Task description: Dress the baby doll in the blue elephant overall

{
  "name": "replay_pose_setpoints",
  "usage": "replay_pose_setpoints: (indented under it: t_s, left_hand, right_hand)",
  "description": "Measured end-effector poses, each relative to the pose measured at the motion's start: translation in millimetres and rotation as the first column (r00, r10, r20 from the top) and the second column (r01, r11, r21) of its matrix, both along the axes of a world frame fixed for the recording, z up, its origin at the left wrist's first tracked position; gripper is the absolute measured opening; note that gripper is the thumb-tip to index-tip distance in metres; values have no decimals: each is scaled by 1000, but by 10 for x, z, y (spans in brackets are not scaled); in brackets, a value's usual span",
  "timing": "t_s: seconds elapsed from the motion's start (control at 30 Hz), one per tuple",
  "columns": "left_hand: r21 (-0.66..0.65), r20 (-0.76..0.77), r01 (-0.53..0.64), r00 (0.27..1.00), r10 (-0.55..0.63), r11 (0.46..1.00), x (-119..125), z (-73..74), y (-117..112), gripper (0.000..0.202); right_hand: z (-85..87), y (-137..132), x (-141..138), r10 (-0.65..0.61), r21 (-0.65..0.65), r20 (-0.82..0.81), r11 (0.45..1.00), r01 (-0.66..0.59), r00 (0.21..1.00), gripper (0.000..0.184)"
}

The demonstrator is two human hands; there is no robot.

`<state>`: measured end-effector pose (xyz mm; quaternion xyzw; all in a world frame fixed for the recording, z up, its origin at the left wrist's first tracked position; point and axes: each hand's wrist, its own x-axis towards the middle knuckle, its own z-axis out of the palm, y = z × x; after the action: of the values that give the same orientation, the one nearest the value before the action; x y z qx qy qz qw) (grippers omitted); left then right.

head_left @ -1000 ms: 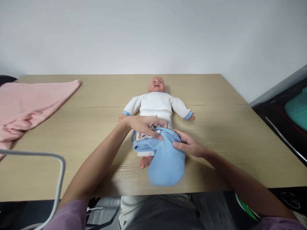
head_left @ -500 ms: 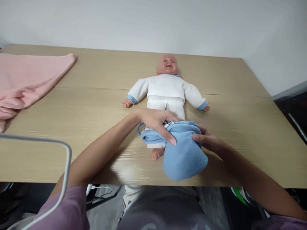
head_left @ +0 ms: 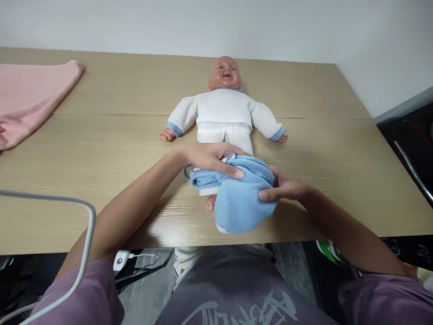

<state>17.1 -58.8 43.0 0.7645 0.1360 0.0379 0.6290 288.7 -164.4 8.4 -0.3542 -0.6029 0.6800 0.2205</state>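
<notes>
A baby doll (head_left: 224, 106) in a white top with blue cuffs and white trousers lies on its back, head away from me. Over its legs I hold a bunched, light blue fleece garment (head_left: 241, 203) whose exact kind I cannot make out. My left hand (head_left: 216, 158) grips the gathered upper part, thumb on top and fingers partly hidden in the folds. My right hand (head_left: 282, 186) pinches the right side, thumb in front and fingers behind. The rounded end droops toward me. One doll foot (head_left: 211, 202) shows below the cloth; the other is hidden.
A pink cloth (head_left: 30, 99) lies on the left of the wooden table (head_left: 128, 158). A grey-white cable (head_left: 89, 225) loops up at lower left. The wall (head_left: 169, 27) stands behind the table, and a dark object (head_left: 412, 144) is beyond its right edge.
The view has shifted, so the doll and table sit higher. My hands keep their hold. The garment's drooping end has turned leftward, and a pale patch now shows at its bottom.
</notes>
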Motion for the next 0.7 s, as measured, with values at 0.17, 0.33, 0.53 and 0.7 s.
replay_pose_setpoints:
  t_s: [0.17, 0.33, 0.53, 0.7]
  left_hand:
    - [-228, -81, 66, 993, -87, 971, -111, -61, -1, 58]
    - [-234, -106, 98, 986, -125, 967, -132, -81, 0, 43]
    - [-130, -48, 61, 997, -68, 990, -45, -75, 9, 34]
    - [-76, 30, 26, 999, -23, 997, 19, -104, -21, 42]
  right_hand:
    - [-80, 61, 12, -136, -106, -105, 987, 125, 985, 52]
    - [-99, 65, -18, -147, -96, -112, 986, 136, 983, 53]
    - [-48, 61, -11, 77, 1, -93, 997, -78, 993, 48]
    - [8, -4, -48, 188, 89, -11, 978, -186, 982, 39]
